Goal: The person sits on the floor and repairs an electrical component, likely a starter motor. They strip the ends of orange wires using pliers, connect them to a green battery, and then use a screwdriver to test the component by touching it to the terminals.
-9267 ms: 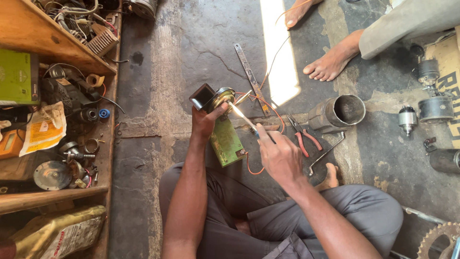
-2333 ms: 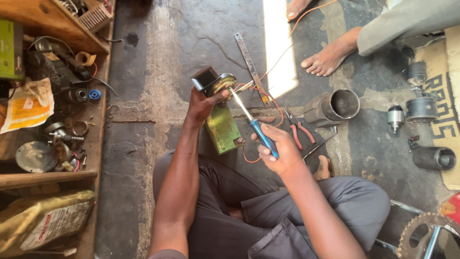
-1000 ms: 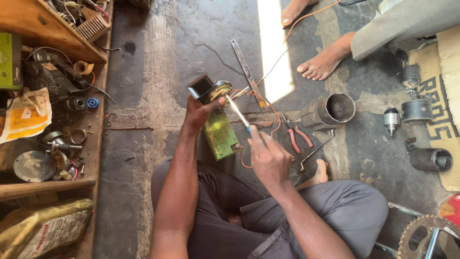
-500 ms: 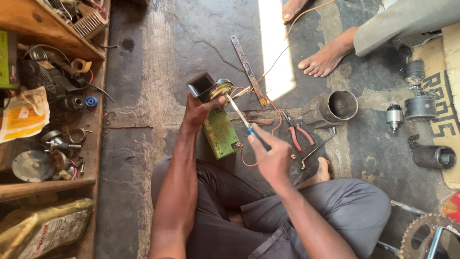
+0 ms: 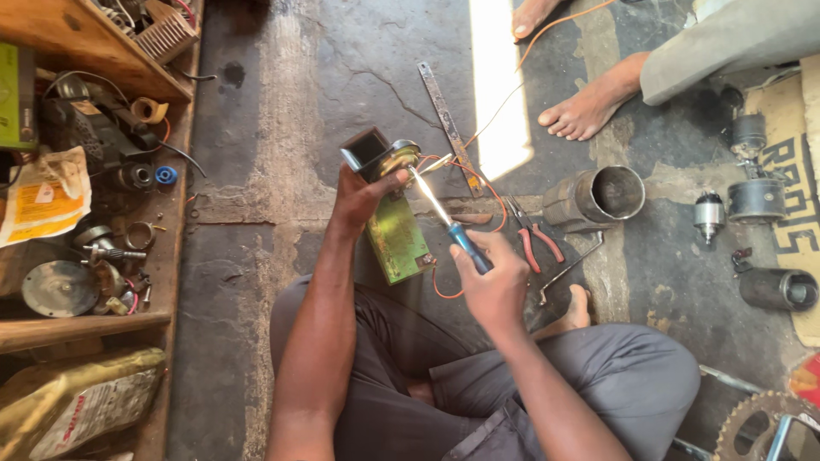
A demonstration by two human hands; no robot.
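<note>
right fingers: right hand (image 5: pixel 494 282) wrapped tight round the blue handle of a soldering iron (image 5: pixel 444 218), tip up at the copper coil end of the part
left fingers: left hand (image 5: pixel 359 195) clamped on a small coil assembly (image 5: pixel 380 158) sitting on top of a green circuit board (image 5: pixel 397 239), held up over the lap above the floor
doing it well: my take, keep the left wrist steady, let the tip rest on the joint, and mind the red wires (image 5: pixel 478 183) looping right beside it
counts near: one iron, one board, one pair of red-handled pliers (image 5: pixel 534 239), one steel ruler (image 5: pixel 444 115) on the floor
counts further: one open metal cylinder housing (image 5: pixel 598 198), two bare feet (image 5: pixel 589 107) of another person
</note>
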